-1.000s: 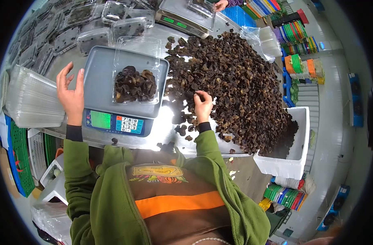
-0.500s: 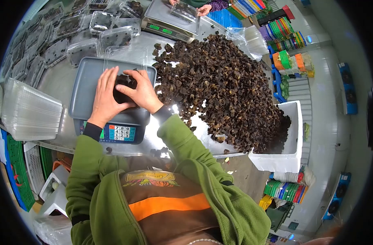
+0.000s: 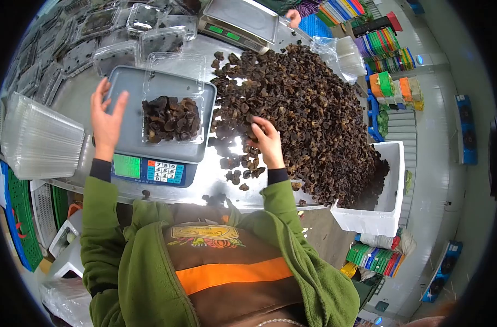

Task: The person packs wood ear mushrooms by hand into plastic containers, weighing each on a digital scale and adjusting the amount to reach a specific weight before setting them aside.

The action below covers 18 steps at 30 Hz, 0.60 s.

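A clear plastic clamshell box (image 3: 146,124) with its lid flipped up holds dark wood ear mushrooms (image 3: 173,119). It sits on the grey tray of a digital scale (image 3: 205,143), whose display is lit green. Over the tray's left edge, my left hand (image 3: 108,122) is raised with fingers apart, holding nothing. My right hand (image 3: 268,143) is at the near left side of a large heap of loose wood ear mushrooms (image 3: 308,120). Its fingers are curled and pinched on a dark mushroom piece, partly hidden by the fingertips.
Stacked empty clear boxes (image 3: 44,139) stand at left; filled boxes (image 3: 96,24) crowd the far left. Beyond the heap is a second scale (image 3: 240,24), with another person's hand (image 3: 293,18) nearby. A white foam box (image 3: 395,180) stands at the heap's right end.
Both hands have left the mushrooms in the box. My left hand moved left and opened; my right moved right to the heap. The other person's clear box is gone from the far scale.
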Each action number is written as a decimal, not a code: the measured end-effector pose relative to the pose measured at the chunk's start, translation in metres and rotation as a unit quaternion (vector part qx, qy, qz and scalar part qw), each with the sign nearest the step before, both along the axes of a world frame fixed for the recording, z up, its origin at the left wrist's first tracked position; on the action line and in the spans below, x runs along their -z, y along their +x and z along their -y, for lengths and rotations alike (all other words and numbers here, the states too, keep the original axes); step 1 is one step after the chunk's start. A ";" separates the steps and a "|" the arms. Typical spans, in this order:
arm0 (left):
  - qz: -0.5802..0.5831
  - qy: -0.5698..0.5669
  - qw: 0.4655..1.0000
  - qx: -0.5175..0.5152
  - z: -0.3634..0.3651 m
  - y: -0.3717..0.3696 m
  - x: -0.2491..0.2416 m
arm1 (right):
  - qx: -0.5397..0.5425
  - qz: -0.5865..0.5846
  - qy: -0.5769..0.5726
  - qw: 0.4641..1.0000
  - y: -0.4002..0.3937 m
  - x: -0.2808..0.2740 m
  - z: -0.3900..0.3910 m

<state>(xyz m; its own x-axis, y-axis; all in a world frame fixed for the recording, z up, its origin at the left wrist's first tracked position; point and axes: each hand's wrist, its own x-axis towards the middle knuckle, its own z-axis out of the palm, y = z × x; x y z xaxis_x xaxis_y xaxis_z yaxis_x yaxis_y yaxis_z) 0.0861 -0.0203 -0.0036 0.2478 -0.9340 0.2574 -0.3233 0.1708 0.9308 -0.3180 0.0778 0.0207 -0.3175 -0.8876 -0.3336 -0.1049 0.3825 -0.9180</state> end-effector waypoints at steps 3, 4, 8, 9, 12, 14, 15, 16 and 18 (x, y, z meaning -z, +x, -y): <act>-0.040 0.023 0.998 -0.051 0.020 0.024 0.009 | -0.043 -0.085 0.087 0.992 -0.043 0.035 -0.035; -0.037 0.024 0.998 -0.051 0.025 0.028 0.010 | -0.064 -0.134 0.110 0.983 -0.060 0.055 -0.047; 0.002 0.048 0.998 -0.038 0.045 0.025 0.000 | -0.096 -0.425 0.089 0.896 -0.091 0.092 -0.082; 0.014 0.058 0.998 -0.031 0.049 0.021 -0.002 | -0.056 -0.461 0.073 0.883 -0.089 0.089 -0.085; -0.026 0.086 0.996 0.012 0.068 0.007 0.003 | -0.011 -0.474 0.076 0.877 -0.084 0.081 -0.085; -0.011 0.112 0.993 0.024 0.079 -0.005 0.009 | -0.015 -0.524 0.095 0.846 -0.078 0.077 -0.082; 0.004 0.136 0.990 0.030 0.086 -0.011 0.012 | 0.004 -0.539 0.105 0.835 -0.065 0.068 -0.079; 0.004 0.135 0.990 0.032 0.095 -0.013 0.021 | 0.021 -0.554 0.115 0.824 -0.054 0.056 -0.075; 0.081 0.205 0.973 0.065 0.111 -0.014 0.035 | -0.030 -0.508 0.056 0.859 -0.057 0.060 -0.067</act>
<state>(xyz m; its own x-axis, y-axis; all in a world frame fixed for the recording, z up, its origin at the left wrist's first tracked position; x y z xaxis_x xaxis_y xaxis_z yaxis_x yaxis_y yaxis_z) 0.0720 -0.1311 -0.0385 0.1088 -0.9870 -0.1179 -0.4729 -0.1557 0.8672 -0.3749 0.1446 -0.0397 -0.4507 -0.8927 0.0037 -0.8524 0.4291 -0.2989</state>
